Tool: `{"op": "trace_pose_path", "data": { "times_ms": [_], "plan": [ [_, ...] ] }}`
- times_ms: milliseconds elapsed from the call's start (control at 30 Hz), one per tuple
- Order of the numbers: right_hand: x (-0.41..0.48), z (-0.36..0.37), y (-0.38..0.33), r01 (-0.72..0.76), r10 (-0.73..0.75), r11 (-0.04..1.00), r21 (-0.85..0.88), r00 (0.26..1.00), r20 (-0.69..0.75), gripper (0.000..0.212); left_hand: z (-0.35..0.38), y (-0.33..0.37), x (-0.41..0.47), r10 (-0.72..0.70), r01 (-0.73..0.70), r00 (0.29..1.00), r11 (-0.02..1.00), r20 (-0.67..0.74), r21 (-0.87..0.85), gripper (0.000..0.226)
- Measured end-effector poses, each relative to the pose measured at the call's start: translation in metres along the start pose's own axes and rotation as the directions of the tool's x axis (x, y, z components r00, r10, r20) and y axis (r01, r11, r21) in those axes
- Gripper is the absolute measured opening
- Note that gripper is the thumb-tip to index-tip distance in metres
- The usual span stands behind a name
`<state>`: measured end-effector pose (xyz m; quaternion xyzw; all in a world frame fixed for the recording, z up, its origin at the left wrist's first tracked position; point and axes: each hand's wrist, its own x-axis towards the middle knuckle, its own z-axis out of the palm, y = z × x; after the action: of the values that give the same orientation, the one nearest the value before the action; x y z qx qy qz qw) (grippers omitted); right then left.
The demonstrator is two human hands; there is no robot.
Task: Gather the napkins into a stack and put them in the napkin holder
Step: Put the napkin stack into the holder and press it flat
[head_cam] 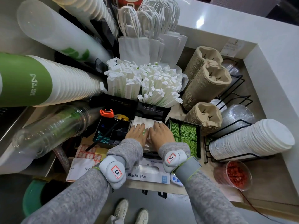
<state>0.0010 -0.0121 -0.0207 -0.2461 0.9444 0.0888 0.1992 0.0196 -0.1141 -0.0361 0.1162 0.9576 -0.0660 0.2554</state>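
A stack of white napkins (146, 121) lies inside a black napkin holder (163, 111) in the middle of the counter. My left hand (137, 133) and my right hand (160, 132) rest side by side, palms down, flat on top of the napkins. Their fingers point away from me and are slightly spread, touching the paper. The near half of the stack is hidden under both hands. Grey sleeves and wrist-worn devices cover my forearms.
Black boxes of wrapped paper straws (145, 81) stand just behind the holder. A tray of green sachets (187, 133) sits to the right, a black organiser (111, 128) to the left. Cup stacks (40, 80), pulp cup carriers (208, 81), lids (252, 139) and a glove box (145, 172) crowd around.
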Motion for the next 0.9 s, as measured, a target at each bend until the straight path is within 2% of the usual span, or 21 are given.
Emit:
{"op": "trace_pose_path", "data": {
  "times_ms": [100, 167, 267, 367, 533, 700, 833, 900],
  "plan": [
    [0.004, -0.002, 0.000, -0.005, 0.010, 0.995, -0.102, 0.999, 0.052, 0.065, -0.002, -0.004, 0.002, 0.035, -0.031, 0.998, 0.996, 0.052, -0.080, 0.084],
    [0.006, -0.005, 0.000, 0.014, 0.013, 0.975, -0.222, 0.992, 0.122, 0.081, -0.003, -0.008, 0.002, 0.041, -0.039, 0.998, 0.999, 0.040, -0.038, 0.089],
    [0.012, -0.004, 0.000, 0.016, 0.034, 0.957, -0.289, 0.985, 0.169, 0.074, -0.006, -0.013, 0.000, 0.040, -0.040, 0.999, 0.998, 0.013, 0.055, 0.092],
    [0.018, 0.000, -0.001, 0.010, 0.043, 0.967, -0.256, 0.979, 0.201, 0.063, -0.007, -0.014, -0.003, 0.038, -0.037, 0.999, 0.994, -0.004, 0.104, 0.086],
    [0.022, 0.005, 0.000, 0.051, 0.009, 0.970, -0.238, 0.969, 0.246, 0.078, -0.005, -0.014, -0.006, 0.014, -0.010, 0.998, 0.998, -0.063, 0.065, 0.066],
    [0.023, 0.010, 0.000, 0.061, -0.009, 0.971, -0.229, 0.975, 0.222, 0.086, -0.005, -0.013, -0.008, -0.003, 0.005, 0.996, 0.999, -0.085, 0.032, 0.063],
    [0.022, 0.014, 0.001, 0.057, -0.036, 0.990, -0.126, 0.986, 0.163, 0.075, -0.006, -0.013, -0.012, -0.007, 0.007, 0.996, 1.000, -0.094, 0.002, 0.065],
    [0.018, 0.012, 0.002, 0.080, -0.069, 0.993, -0.089, 0.991, 0.117, 0.078, -0.009, -0.014, -0.015, -0.013, 0.012, 0.994, 1.000, -0.113, -0.010, 0.067]
  ]
}}
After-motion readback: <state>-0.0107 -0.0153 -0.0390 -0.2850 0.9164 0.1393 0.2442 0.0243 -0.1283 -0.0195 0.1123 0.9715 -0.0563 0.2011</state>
